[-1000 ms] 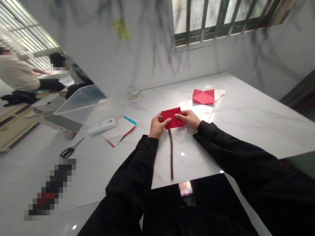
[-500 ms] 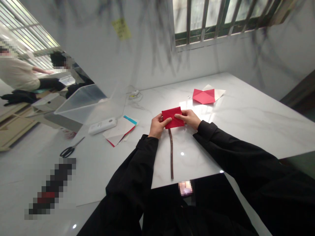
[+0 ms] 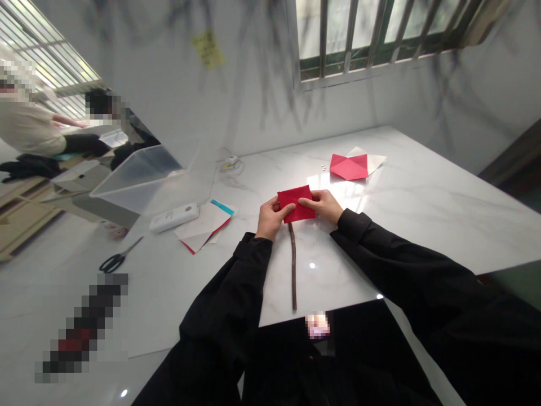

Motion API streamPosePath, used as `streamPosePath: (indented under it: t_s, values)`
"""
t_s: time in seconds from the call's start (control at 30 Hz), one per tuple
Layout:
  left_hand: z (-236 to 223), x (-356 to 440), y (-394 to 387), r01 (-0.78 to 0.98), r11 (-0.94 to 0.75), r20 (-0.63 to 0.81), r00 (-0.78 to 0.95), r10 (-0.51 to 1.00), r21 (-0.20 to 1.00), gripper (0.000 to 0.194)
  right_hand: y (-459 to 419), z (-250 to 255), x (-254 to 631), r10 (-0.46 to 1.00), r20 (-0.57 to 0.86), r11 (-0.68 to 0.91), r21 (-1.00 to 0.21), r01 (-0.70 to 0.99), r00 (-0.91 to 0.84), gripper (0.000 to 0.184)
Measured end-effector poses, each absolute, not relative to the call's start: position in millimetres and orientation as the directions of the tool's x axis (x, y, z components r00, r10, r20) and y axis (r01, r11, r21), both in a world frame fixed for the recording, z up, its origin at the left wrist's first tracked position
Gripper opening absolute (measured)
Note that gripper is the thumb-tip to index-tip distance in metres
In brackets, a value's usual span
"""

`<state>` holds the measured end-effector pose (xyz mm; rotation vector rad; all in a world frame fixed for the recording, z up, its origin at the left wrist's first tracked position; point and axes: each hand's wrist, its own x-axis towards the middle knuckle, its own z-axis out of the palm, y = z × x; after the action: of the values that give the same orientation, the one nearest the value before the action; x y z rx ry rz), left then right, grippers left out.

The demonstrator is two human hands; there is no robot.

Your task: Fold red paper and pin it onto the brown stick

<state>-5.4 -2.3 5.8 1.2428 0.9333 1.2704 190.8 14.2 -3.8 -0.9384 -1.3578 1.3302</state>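
Between my two hands is a folded piece of red paper (image 3: 299, 197), raised slightly over the white table. My left hand (image 3: 271, 217) grips its left side, thumb lying across the front. On the right side my right hand (image 3: 324, 206) pinches it, thumb pressed flat on the face; the fingers behind the paper are mostly hidden. A thin brown stick (image 3: 294, 270) lies on the table below, its far end close under the paper's lower edge. Whether the two touch, I cannot tell.
Another folded red paper (image 3: 349, 167) with a cream sheet lies at the back right. To the left are loose papers (image 3: 200, 225), a white device (image 3: 174, 217), scissors (image 3: 113, 263) and a clear plastic bin (image 3: 127, 180). Two people sit at far left.
Both hands keep the same hold on the red paper, with barely any shift. The whole view has moved very slightly.
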Motion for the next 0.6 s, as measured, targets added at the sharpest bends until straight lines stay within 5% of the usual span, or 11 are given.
streamPosePath:
  t_s: [0.23,0.4,0.5,0.6]
  values:
    - [4,-4,-1,-0.155,-0.097,0.106,0.051,0.993,0.983,0.059,14,-2,190,0.955,0.164,0.173,-0.985,0.015,-0.246,0.051]
    - [3,-18,10,-0.225,-0.133,0.108,-0.122,0.987,0.965,0.058,28,-2,215,0.957,0.269,0.288,-0.868,0.404,-0.104,0.047]
    - [1,-25,16,-0.294,-0.159,0.102,-0.199,0.975,0.943,0.057,44,-12,238,0.933,0.355,0.249,-0.742,0.622,0.050,0.026]
    - [-2,-24,18,-0.315,-0.160,0.103,-0.190,0.976,0.935,0.057,67,-25,253,0.921,0.371,0.164,-0.647,0.745,0.119,0.030]
